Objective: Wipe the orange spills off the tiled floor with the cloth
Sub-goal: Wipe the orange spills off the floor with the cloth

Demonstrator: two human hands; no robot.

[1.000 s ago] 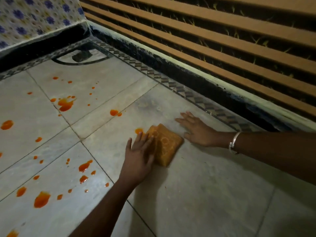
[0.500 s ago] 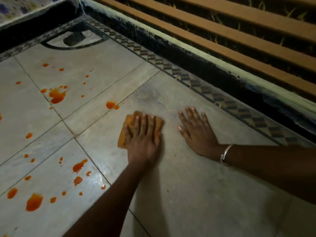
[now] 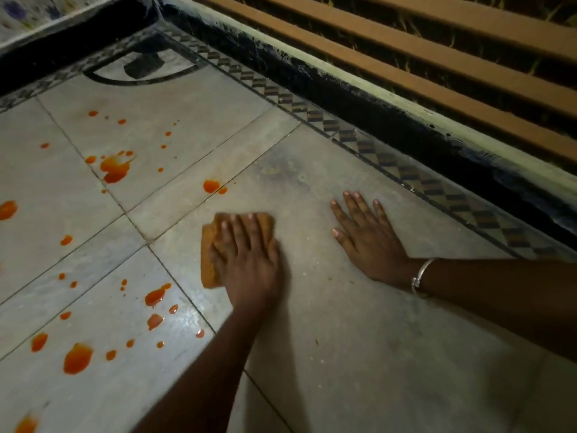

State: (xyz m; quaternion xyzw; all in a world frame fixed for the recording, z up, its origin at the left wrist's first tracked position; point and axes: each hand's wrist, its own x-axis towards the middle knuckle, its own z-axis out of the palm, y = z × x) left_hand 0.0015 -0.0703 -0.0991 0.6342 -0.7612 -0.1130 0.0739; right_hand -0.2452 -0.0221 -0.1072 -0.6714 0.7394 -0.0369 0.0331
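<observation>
My left hand (image 3: pixel 249 260) presses flat on a folded orange cloth (image 3: pixel 208 254) on the pale tiled floor (image 3: pixel 359 354); only the cloth's left side and top edge show past the fingers. My right hand (image 3: pixel 367 242), with a silver bangle at the wrist, rests flat on the floor to the right, fingers spread, holding nothing. Orange spills lie to the left of the cloth: a drop (image 3: pixel 211 185) just above it, a large splash (image 3: pixel 114 168) farther back, a cluster (image 3: pixel 154 296) at lower left and a big blob (image 3: pixel 78 359) near the bottom left.
A patterned border strip (image 3: pixel 384 157) and a dark skirting run diagonally behind my hands, below a wall with wooden slats (image 3: pixel 437 54). A dark floor drain mark (image 3: pixel 143 65) sits in the far corner.
My left hand moved from the cloth's left edge onto its top and slid the cloth left over the spot beside it, which no longer shows. The right hand stayed planted on the floor.
</observation>
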